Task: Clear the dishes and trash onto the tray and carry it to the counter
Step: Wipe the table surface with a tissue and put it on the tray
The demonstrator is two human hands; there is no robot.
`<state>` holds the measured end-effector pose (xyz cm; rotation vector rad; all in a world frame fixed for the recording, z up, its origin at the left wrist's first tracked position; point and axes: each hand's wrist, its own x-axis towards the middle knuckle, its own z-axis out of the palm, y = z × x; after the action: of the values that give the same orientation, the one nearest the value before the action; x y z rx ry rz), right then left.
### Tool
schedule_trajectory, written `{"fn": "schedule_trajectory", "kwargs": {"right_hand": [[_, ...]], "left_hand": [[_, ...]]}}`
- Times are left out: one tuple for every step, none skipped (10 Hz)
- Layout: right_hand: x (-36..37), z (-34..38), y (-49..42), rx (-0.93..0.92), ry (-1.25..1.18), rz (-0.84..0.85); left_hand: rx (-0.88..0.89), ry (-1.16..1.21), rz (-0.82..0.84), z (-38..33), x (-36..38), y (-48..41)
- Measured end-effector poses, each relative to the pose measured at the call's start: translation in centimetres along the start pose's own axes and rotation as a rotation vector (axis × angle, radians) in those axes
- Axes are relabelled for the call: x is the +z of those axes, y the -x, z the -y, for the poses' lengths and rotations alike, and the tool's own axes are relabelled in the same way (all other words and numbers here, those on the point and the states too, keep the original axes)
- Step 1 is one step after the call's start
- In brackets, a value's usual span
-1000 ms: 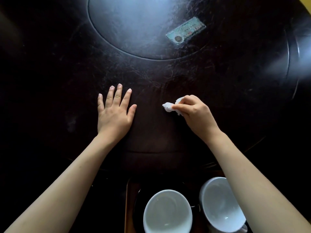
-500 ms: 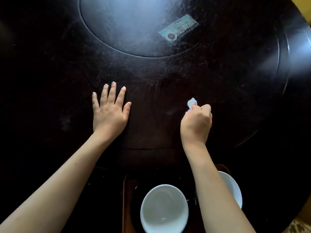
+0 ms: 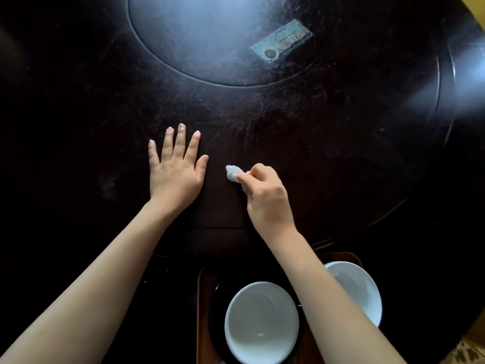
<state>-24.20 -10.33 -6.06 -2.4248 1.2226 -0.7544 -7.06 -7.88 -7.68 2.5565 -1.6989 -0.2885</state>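
The right forearm hides part of the bowl at five o'clock; the tray is cut off at six. The right hand pinches a crumpled white tissue; the left hand lies flat, fingers spread, on the dark table.

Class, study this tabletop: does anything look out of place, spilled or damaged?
Nothing is spilled or broken. The dark table is heavily scuffed with fine scratches. A label lies askew on the inset circle. The right hand holds a crumpled tissue against the surface; both white bowls sit on the tray.
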Motion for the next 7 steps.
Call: {"fn": "schedule_trajectory", "kwargs": {"right_hand": [[-1.1, -1.2, 1.3, -0.163, -0.025, 0.058], [-2.6, -2.7, 3.0, -0.237, -0.030, 0.102], [-4.1, -3.3, 3.9, -0.266, -0.058, 0.114], [-5.3, -3.5, 3.8, -0.109, -0.096, 0.069], [-7.0, -3.0, 2.8, 0.485, -0.561, -0.094], [-8.7, -2.9, 1.7, 0.794, -0.931, -0.092], [-8.8, -2.8, 1.2, 0.843, -1.080, 0.045]], "left_hand": [[0.002, -0.007, 0.000, 0.1, 0.1, 0.0], [0.009, -0.004, -0.007, 0.1, 0.1, 0.0], [0.007, -0.005, -0.011, 0.1, 0.1, 0.0], [0.006, -0.003, -0.010, 0.0, 0.1, 0.0], [0.004, -0.001, -0.009, 0.0, 0.1, 0.0], [0.002, -0.002, -0.015, 0.0, 0.1, 0.0], [0.002, -0.001, -0.021, -0.1, 0.1, 0.0]]}}
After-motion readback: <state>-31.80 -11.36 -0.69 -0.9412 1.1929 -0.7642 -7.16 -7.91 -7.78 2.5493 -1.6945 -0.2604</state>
